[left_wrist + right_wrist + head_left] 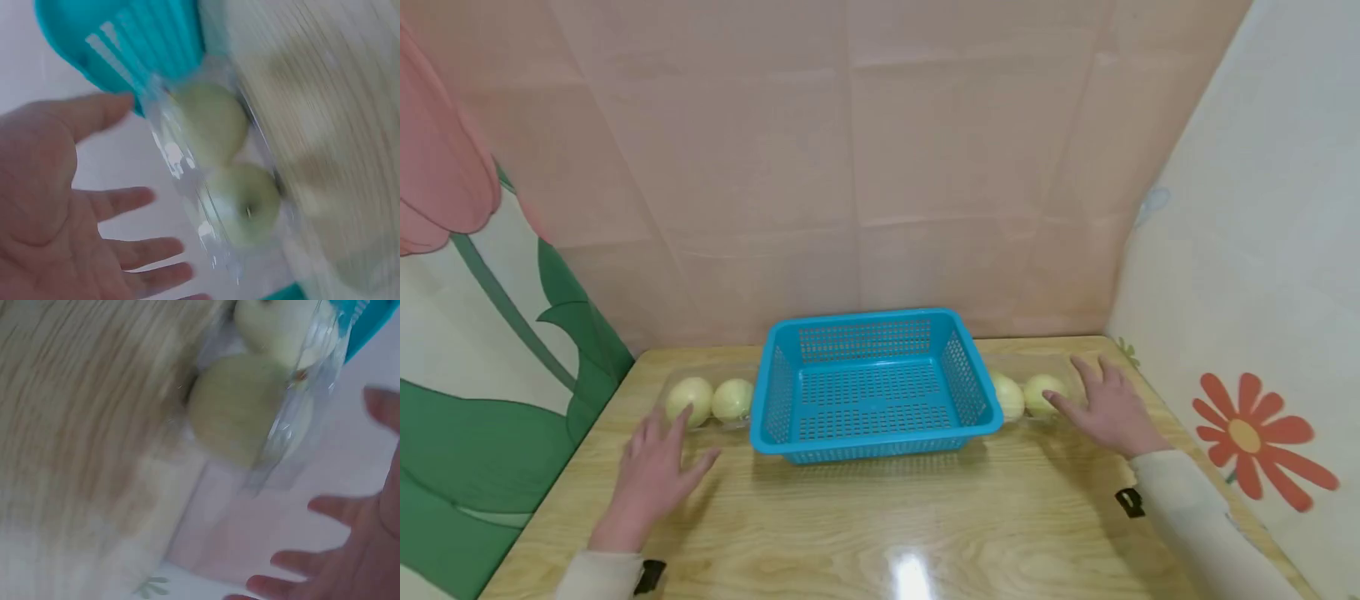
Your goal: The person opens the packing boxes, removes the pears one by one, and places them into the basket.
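A blue perforated plastic basket (876,446) stands mid-table with nothing inside. On its left lies a clear plastic box with two round, pale yellow-green fruits (689,401); their stem ends show in the left wrist view, like apples or pears. More such fruits (1043,395) sit in clear plastic on its right. Whether the plastic continues behind the basket, I cannot tell. My left hand (655,471), fingers spread, hovers in front of the left fruits and holds nothing. Beside the right fruits, my right hand (1108,410) is also spread and holds nothing.
The wooden table (850,525) meets a pinkish cloth backdrop (850,208) behind the basket. A white wall with a red flower (1245,436) borders it on the right. Green leaf print (467,450) covers the left side.
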The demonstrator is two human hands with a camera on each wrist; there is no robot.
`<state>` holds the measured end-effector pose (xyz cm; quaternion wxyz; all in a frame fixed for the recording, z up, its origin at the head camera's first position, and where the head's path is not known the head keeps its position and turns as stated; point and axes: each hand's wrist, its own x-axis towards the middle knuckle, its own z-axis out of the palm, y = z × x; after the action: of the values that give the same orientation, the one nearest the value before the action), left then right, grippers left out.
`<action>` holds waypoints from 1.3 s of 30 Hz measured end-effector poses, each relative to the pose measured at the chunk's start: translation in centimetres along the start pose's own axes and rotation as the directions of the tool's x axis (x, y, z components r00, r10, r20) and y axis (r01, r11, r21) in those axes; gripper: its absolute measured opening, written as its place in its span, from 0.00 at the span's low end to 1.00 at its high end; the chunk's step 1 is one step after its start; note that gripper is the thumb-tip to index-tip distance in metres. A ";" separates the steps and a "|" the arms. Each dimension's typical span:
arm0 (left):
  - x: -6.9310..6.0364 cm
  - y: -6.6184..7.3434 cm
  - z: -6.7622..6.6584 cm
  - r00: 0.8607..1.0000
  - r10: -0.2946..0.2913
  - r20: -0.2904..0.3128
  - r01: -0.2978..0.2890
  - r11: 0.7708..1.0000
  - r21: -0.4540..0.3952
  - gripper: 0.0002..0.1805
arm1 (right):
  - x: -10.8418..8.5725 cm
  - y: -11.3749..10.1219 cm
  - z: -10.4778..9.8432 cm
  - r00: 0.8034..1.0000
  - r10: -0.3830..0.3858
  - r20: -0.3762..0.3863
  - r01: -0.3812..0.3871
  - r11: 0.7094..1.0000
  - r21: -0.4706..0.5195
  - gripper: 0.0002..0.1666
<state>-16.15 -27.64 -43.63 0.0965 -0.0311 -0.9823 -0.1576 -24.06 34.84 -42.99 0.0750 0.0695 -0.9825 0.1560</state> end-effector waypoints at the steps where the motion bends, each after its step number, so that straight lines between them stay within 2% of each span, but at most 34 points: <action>1: -0.3 0.3 0.0 1.000 0.002 0.005 -0.002 1.000 -0.026 0.41 | 0.1 0.5 0.1 1.000 0.018 -0.009 -0.018 1.000 0.016 0.53; 3: -0.6 1.0 0.1 0.999 -0.003 0.032 0.006 0.995 -0.101 0.34 | 0.2 1.5 0.3 0.998 0.057 -0.016 -0.056 0.997 0.054 0.52; 5: -0.8 1.8 0.4 0.996 -0.024 0.084 0.040 0.981 -0.189 0.29 | 0.3 2.4 0.4 0.995 0.095 -0.012 -0.093 0.992 0.090 0.52; 7: -0.9 2.7 0.8 0.989 -0.052 0.135 0.087 0.960 -0.265 0.25 | 0.2 3.0 0.5 0.991 0.130 0.012 -0.130 0.984 0.124 0.52; 11: -1.0 4.3 1.9 0.979 -0.083 0.186 0.149 0.913 -0.380 0.16 | 0.1 3.6 0.7 0.976 0.193 0.097 -0.208 0.960 0.186 0.53; 15: -1.0 5.4 2.9 0.962 -0.046 0.270 0.185 0.835 -0.517 0.13 | -0.1 3.8 1.1 0.964 0.218 0.150 -0.250 0.937 0.243 0.52; 18: -1.0 6.0 3.5 0.945 0.007 0.328 0.201 0.777 -0.597 0.17 | 0.0 3.8 1.3 0.969 0.206 0.136 -0.237 0.928 0.287 0.48; 21: -1.1 6.6 3.8 0.933 0.053 0.357 0.207 0.732 -0.649 0.21 | 0.2 3.6 1.6 0.980 0.174 0.094 -0.195 0.922 0.333 0.41; 25: -1.3 7.2 3.8 0.921 0.077 0.383 0.234 0.676 -0.699 0.23 | 0.3 3.0 1.8 0.989 0.143 0.049 -0.151 0.916 0.372 0.34; 31: -1.3 7.5 4.4 0.897 0.116 0.427 0.289 0.578 -0.763 0.24 | 0.3 2.7 1.9 0.987 0.153 0.048 -0.160 0.906 0.392 0.33; 34: -1.0 7.8 4.5 0.885 0.143 0.443 0.304 0.541 -0.784 0.26 | 0.4 2.7 1.8 0.987 0.152 0.051 -0.159 0.897 0.412 0.33; 39: -0.9 8.2 4.7 0.862 0.184 0.471 0.333 0.495 -0.803 0.29 | 0.1 3.1 1.8 0.988 0.144 0.065 -0.157 0.895 0.416 0.33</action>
<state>-15.31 -18.43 -45.67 -0.1969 -0.0704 -0.7577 -0.6182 -24.82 37.17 -45.54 0.0301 0.0103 -0.9293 0.3679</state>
